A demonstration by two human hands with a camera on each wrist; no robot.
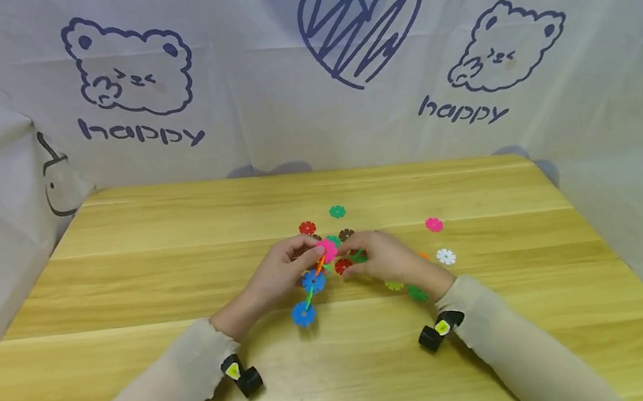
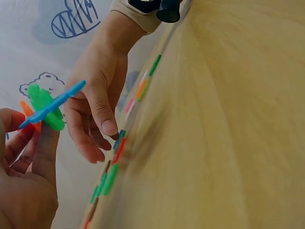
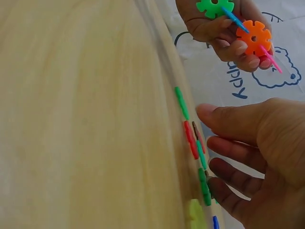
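A chain of notched plastic snowflake discs hangs from my left hand (image 1: 279,275), pinched near its upper end. A pink disc (image 1: 328,249) tops it, then an orange disc (image 3: 254,38), a blue disc (image 1: 313,281), a green disc (image 2: 46,107) and a lower blue disc (image 1: 303,313), slotted edge to face. Just right of the pink disc, my right hand (image 1: 388,256) hovers low over loose discs, thumb and fingers parted and loosely bent, with nothing between them. A red disc (image 1: 344,266) lies below its fingertips. Part of the pile is hidden behind both hands.
More loose discs lie flat on the wooden table (image 1: 150,252): a far green disc (image 1: 337,211), a red one (image 1: 307,228), a pink one (image 1: 434,224), a white one (image 1: 446,256) and a yellow one (image 1: 394,285). A printed white cloth (image 1: 258,100) hangs behind the table.
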